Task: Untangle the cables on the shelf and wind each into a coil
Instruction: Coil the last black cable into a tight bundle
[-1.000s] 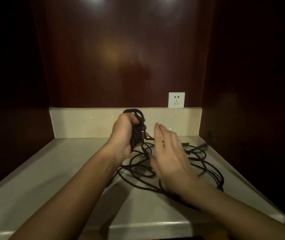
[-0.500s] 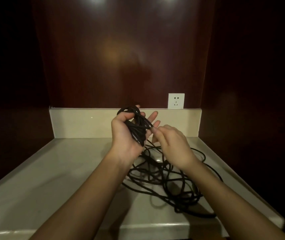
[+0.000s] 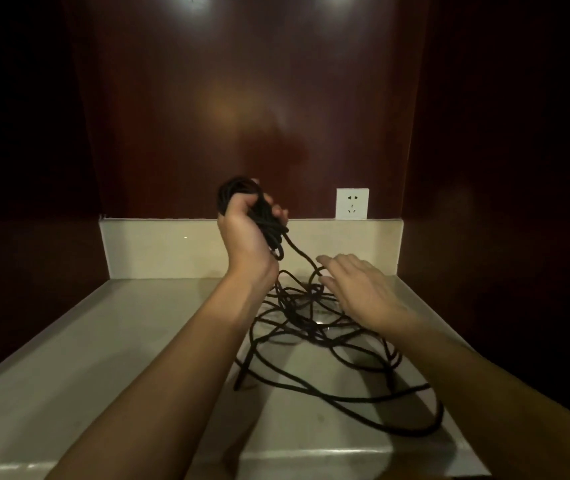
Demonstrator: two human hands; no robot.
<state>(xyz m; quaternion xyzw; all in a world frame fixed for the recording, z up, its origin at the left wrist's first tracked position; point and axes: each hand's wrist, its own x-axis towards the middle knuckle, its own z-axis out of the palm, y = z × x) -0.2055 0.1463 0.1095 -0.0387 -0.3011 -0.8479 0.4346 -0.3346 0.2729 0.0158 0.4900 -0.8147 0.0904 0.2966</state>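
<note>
My left hand (image 3: 246, 239) is raised in front of the back wall and grips a partly wound coil of black cable (image 3: 236, 192). One strand (image 3: 299, 254) runs from the coil down to the fingertips of my right hand (image 3: 363, 289). That hand hovers low over the shelf with its fingers spread and fairly straight, and the strand passes between its forefinger and thumb. The rest of the black cable (image 3: 311, 329) lies in a loose tangle of loops on the pale shelf (image 3: 103, 358), spreading toward the front right corner.
A white wall socket (image 3: 352, 203) sits on the dark wood back panel just above the low beige backsplash (image 3: 159, 247). Dark wood side walls close in the shelf left and right. Its front edge (image 3: 311, 455) is near me.
My left hand has lifted the coil higher. My right hand has let go of the strand near the coil and dropped right and down toward the tangle, its fingers now spread.
</note>
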